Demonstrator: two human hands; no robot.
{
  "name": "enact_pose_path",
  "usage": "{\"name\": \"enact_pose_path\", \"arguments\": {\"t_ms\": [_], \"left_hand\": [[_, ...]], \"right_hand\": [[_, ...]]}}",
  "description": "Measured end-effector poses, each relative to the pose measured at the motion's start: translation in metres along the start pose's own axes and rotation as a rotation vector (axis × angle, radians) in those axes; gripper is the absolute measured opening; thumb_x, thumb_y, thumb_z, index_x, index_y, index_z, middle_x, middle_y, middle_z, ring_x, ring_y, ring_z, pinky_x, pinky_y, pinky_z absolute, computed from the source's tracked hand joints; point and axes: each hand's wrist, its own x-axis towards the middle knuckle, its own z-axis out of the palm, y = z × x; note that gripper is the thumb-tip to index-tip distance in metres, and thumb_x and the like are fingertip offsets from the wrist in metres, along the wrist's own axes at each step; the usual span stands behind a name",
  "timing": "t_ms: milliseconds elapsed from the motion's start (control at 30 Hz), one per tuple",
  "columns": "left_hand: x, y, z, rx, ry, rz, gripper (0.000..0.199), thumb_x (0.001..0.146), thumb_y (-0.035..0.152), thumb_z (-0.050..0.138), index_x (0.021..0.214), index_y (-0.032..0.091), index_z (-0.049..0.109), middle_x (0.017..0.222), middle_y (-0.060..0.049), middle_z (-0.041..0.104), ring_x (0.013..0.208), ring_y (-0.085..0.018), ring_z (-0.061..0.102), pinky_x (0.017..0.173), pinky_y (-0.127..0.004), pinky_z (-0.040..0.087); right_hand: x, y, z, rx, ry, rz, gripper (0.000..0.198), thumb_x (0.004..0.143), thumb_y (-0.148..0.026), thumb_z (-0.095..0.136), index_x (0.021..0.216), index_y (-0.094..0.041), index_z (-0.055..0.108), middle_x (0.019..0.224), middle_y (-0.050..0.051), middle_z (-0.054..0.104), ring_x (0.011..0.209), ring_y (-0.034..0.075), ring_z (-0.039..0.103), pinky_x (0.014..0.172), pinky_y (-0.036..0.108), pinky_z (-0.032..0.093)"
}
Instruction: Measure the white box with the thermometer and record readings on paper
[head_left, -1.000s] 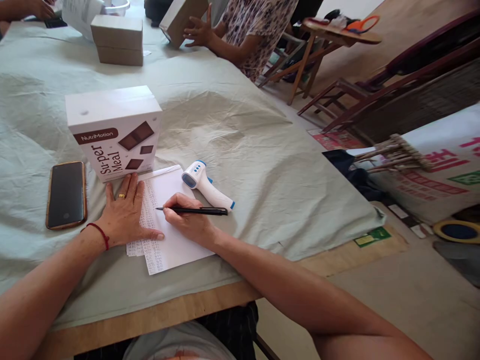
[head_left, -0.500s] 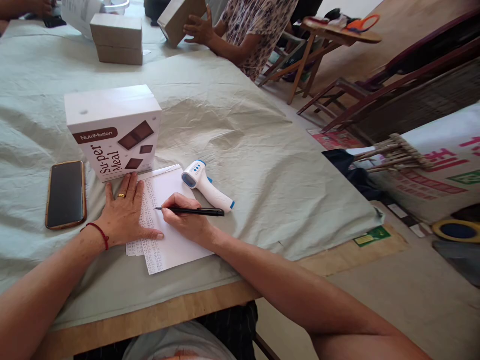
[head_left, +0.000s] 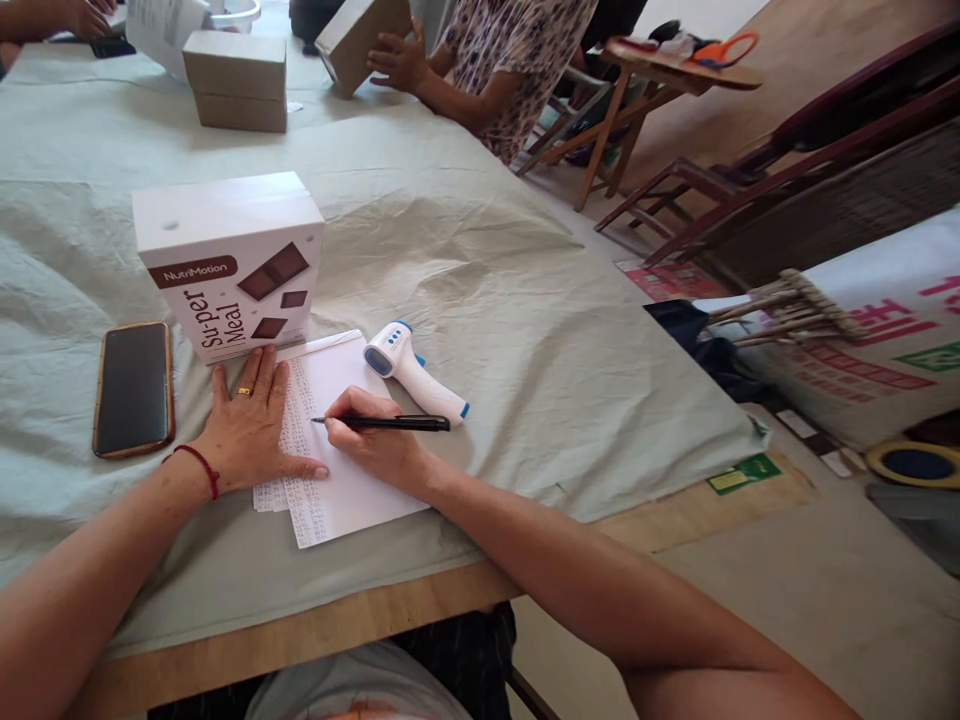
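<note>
My right hand (head_left: 375,437) is closed around a black pen (head_left: 409,423), its tip at the written columns on a white notepad (head_left: 375,500). Spread flat over the pad's left side is my left hand (head_left: 251,420), with a ring and a red cord at the wrist; its fingertips reach the base of a white NutriMotion box (head_left: 232,215). Just beyond my right hand lies a white and blue infrared thermometer (head_left: 420,380). A smartphone (head_left: 133,388) in a brown-edged case rests left of my left hand.
Across the cloth-covered table (head_left: 510,330), a person's hand (head_left: 401,62) holds a cardboard box (head_left: 356,45). Another cardboard box (head_left: 236,85) stands at the back left. Off to the right are a small wooden table (head_left: 679,65) with orange-handled scissors (head_left: 727,48) and a white sack (head_left: 862,350).
Almost nothing differs. Both hands, the pen and the notepad stay in place; the view has shifted very slightly.
</note>
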Motion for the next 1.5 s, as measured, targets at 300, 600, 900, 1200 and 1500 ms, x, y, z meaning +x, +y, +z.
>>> {"name": "enact_pose_path", "arguments": {"t_ms": [300,600,900,1200,1500], "left_hand": [[0.0002,0.0006,-0.0007,0.008,-0.019,-0.015,0.134,0.068,0.088,0.054,0.156,-0.005,0.013,0.162,-0.031,0.002,0.152,-0.046,0.002,0.115,-0.071,0.003],[0.0002,0.0011,-0.0011,-0.001,-0.025,-0.019,0.135,0.068,0.088,0.053,0.156,-0.005,0.012,0.163,-0.030,0.002,0.152,-0.047,0.002,0.115,-0.072,0.003],[0.0004,0.0007,-0.0009,0.000,-0.023,-0.020,0.135,0.067,0.089,0.054,0.156,-0.005,0.013,0.163,-0.031,0.002,0.152,-0.047,0.002,0.115,-0.072,0.003],[0.0002,-0.0011,0.0013,-0.011,0.008,0.002,0.133,0.068,0.089,0.052,0.156,-0.004,0.013,0.163,-0.031,0.003,0.151,-0.049,0.003,0.114,-0.073,0.003],[0.0006,-0.0003,0.0005,-0.017,0.006,-0.011,0.133,0.068,0.088,0.053,0.156,-0.003,0.015,0.162,-0.032,0.005,0.151,-0.048,0.004,0.115,-0.071,0.002]], "right_hand": [[-0.0004,0.0014,0.0004,-0.047,0.031,0.017,0.007,0.075,-0.020,0.057,0.069,-0.022,0.054,0.064,-0.002,0.062,0.059,0.013,0.054,0.059,0.026,0.045],[0.0001,0.0002,0.0003,-0.047,0.043,0.027,0.009,0.074,-0.020,0.057,0.068,-0.024,0.052,0.064,-0.002,0.062,0.059,0.014,0.054,0.060,0.027,0.046],[0.0001,0.0007,0.0001,-0.028,0.031,0.019,0.005,0.074,-0.022,0.055,0.070,-0.023,0.053,0.065,-0.001,0.063,0.060,0.013,0.054,0.060,0.027,0.046],[0.0003,0.0003,-0.0009,-0.033,0.026,0.015,0.007,0.073,-0.020,0.055,0.068,-0.023,0.052,0.065,-0.002,0.062,0.060,0.013,0.054,0.060,0.027,0.046],[0.0008,0.0011,-0.0006,-0.029,0.046,0.026,0.008,0.074,-0.020,0.056,0.068,-0.023,0.052,0.065,-0.002,0.062,0.061,0.014,0.055,0.061,0.028,0.047]]}}
